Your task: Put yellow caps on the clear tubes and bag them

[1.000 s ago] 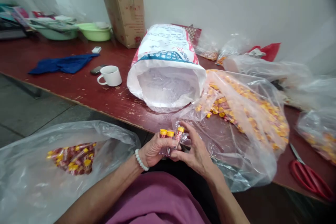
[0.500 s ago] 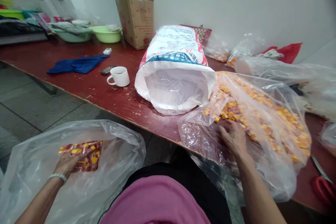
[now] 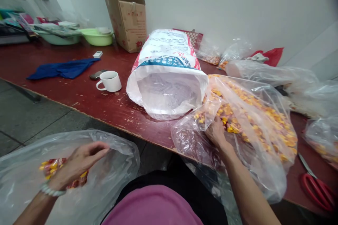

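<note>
My left hand (image 3: 80, 163) hovers over a large clear plastic bag (image 3: 111, 179) below the table edge, its fingers stretched out and nothing in them. Beneath it, partly hidden by the hand, a small cluster of red-and-yellow pieces (image 3: 54, 167) lies in that bag. My right hand (image 3: 217, 132) reaches into the mouth of another clear plastic bag (image 3: 190, 137) on the table. Many small yellow-and-red pieces (image 3: 233, 124) fill this bag, and the right fingertips are among them, mostly hidden. What those pieces are exactly, I cannot make out.
An open white printed sack (image 3: 166, 51) lies mid-table beside a white mug (image 3: 111, 81). Red-handled scissors (image 3: 315, 186) rest at the right edge. Farther back are a blue cloth (image 3: 63, 68), a cardboard box (image 3: 133, 23), basins (image 3: 97, 38) and more plastic bags (image 3: 274, 74).
My left hand has lifted off the red-and-yellow cluster and moved right, fingers extended. My right hand has pushed farther in among the pieces. The view has turned slightly right.
</note>
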The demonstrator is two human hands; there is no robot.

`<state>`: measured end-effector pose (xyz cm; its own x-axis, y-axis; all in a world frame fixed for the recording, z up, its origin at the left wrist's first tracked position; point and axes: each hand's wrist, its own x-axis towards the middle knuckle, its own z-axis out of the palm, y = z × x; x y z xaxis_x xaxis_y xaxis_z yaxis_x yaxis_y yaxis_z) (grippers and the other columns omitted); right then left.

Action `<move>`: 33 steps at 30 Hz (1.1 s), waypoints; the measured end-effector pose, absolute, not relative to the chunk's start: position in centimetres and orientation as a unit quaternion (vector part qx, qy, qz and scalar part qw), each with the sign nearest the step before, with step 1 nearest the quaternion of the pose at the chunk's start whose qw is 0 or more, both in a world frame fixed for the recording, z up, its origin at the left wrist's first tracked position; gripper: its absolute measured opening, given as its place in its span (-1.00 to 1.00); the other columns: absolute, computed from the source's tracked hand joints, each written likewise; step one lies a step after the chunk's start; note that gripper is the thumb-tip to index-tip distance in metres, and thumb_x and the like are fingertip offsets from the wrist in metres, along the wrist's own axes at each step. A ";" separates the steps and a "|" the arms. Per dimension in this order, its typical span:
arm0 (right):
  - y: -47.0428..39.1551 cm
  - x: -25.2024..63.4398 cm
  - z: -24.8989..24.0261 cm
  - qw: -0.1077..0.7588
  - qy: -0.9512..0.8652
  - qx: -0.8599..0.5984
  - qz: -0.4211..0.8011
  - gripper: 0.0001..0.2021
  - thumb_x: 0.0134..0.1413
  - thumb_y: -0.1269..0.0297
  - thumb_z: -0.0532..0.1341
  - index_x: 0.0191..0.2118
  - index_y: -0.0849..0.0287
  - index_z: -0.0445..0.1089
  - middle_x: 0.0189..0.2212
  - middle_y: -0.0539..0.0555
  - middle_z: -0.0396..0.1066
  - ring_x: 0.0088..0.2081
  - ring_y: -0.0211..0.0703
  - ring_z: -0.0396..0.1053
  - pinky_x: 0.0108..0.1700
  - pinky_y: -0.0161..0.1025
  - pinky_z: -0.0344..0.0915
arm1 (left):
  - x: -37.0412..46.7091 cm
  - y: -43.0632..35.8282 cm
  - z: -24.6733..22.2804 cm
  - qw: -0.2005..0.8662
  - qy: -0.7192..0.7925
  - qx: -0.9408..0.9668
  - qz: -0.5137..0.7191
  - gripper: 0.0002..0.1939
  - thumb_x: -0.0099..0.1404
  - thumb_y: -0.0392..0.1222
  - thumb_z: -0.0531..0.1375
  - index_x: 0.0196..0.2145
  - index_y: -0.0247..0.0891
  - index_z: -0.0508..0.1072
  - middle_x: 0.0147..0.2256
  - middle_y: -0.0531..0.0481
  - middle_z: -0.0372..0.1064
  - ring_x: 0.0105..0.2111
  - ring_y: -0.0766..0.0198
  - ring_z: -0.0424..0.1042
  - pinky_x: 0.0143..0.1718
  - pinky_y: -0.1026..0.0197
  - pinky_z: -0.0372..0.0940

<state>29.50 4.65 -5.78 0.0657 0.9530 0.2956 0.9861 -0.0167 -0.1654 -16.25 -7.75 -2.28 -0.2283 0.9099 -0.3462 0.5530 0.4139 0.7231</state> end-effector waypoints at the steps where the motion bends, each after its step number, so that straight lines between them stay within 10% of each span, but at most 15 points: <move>1: 4.5 29.2 -5.8 0.164 -0.693 -0.700 -0.050 -0.62 0.08 0.19 0.09 0.01 0.16 0.35 -0.02 0.24 0.27 -0.06 0.07 0.24 -0.06 -0.04 0.19 | -14.1 -6.4 -1.7 0.357 0.702 0.557 0.262 -0.77 0.01 0.05 0.24 -0.39 -0.09 0.51 -0.37 0.12 0.49 -0.31 0.13 0.41 -0.35 0.25 0.29; 9: -0.5 30.4 -5.5 0.153 -0.739 -0.651 -0.074 -0.68 0.13 0.38 0.04 -0.01 0.16 0.37 -0.01 0.16 0.33 -0.02 -0.04 0.26 0.02 -0.10 0.18 | 0.1 8.3 -2.7 0.076 0.433 0.857 0.269 -0.59 0.13 -0.48 0.00 -0.11 -0.27 0.44 -0.08 -0.20 0.37 -0.05 0.06 0.25 0.00 0.05 0.14; 21: -3.2 31.6 -6.2 0.199 -0.746 -0.612 -0.174 -0.78 0.14 0.43 0.06 -0.25 0.19 0.46 -0.32 0.15 0.35 -0.26 -0.09 0.28 -0.22 -0.20 0.27 | -0.1 15.1 -3.4 0.032 0.457 0.856 0.240 -0.71 -0.02 -0.52 0.01 -0.41 -0.30 0.43 -0.42 -0.09 0.30 -0.36 0.19 0.29 -0.27 0.18 0.21; 33: -3.1 31.7 -8.1 0.267 -0.727 -0.622 -0.116 -0.78 0.16 0.41 0.01 -0.15 0.22 0.36 -0.26 0.17 0.32 -0.23 -0.10 0.32 -0.18 -0.15 0.34 | 2.7 20.7 -3.2 0.022 0.384 0.910 0.152 -0.48 -0.03 -0.53 0.11 -0.09 -0.24 0.46 -0.33 -0.04 0.34 -0.32 0.22 0.29 -0.27 0.23 0.16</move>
